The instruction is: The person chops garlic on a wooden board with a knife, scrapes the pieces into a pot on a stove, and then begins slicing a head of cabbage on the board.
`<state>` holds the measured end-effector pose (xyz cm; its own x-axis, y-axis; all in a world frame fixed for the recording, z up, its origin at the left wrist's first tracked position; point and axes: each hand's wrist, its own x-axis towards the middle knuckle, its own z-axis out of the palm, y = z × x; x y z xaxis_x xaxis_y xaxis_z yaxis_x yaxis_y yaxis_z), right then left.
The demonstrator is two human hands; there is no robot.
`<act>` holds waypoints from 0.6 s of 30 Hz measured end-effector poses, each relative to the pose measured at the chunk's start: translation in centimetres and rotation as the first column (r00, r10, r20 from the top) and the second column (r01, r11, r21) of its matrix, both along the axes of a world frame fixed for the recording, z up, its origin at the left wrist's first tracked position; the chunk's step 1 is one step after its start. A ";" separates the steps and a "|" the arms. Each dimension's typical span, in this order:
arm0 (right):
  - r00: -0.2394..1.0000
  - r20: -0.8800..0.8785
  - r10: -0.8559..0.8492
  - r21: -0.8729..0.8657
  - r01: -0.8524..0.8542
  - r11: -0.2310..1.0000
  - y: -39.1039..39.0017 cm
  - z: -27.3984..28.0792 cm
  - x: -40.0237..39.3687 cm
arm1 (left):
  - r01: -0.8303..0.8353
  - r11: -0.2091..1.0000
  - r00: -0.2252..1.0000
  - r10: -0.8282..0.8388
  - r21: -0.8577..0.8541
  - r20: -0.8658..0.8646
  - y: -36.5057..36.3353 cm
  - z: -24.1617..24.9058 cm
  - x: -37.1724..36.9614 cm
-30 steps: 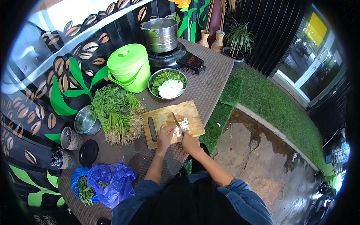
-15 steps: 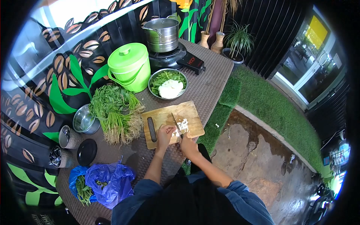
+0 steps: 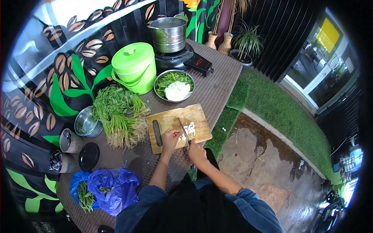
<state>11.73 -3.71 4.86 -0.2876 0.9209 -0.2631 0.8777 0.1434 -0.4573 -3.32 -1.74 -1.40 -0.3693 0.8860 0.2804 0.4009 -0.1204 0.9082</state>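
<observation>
A wooden cutting board (image 3: 200, 116) lies at the table's front edge, with chopped white pieces (image 3: 189, 129) in its middle. My right hand (image 3: 197, 152) is closed round the handle of a kitchen knife (image 3: 182, 127), whose blade points away from me across the board beside the pieces. On the board's left half, my left hand (image 3: 170, 139) has its fingers bunched together around a small white piece at the blade's left side. The kind of white food is too small to tell.
Behind the board stands a metal bowl (image 3: 156, 92) with greens and something white. Rooted greens (image 3: 121, 120) lie left, near a green lidded bucket (image 3: 134, 64). A pot (image 3: 169, 37) sits on a stove (image 3: 171, 60). Blue plastic bags (image 3: 116, 190) lie front left.
My right hand and the knife have shifted very slightly. My left hand stays on the board in nearly the same place.
</observation>
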 end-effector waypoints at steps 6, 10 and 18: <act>0.999 -0.040 -0.013 0.056 0.015 0.998 2.0 -1.0 -0.7 | 0.014 1.000 0.998 -0.012 -0.026 0.068 0.2 -1.2 -0.1; 0.997 0.000 0.081 0.004 -0.081 0.997 3.0 1.3 0.2 | 0.031 0.999 1.000 -0.031 -0.006 0.002 -0.4 -0.1 0.0; 1.000 0.000 0.024 0.063 -0.024 0.998 -0.3 -0.3 -0.1 | 0.229 0.973 0.968 -0.230 -0.019 -0.099 -1.4 2.5 -1.0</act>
<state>11.60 -3.99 4.53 -0.3096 0.9287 -0.2043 0.8735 0.1929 -0.4470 -4.27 -3.19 1.08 -0.1265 0.9460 0.2986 0.4520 -0.2130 0.8662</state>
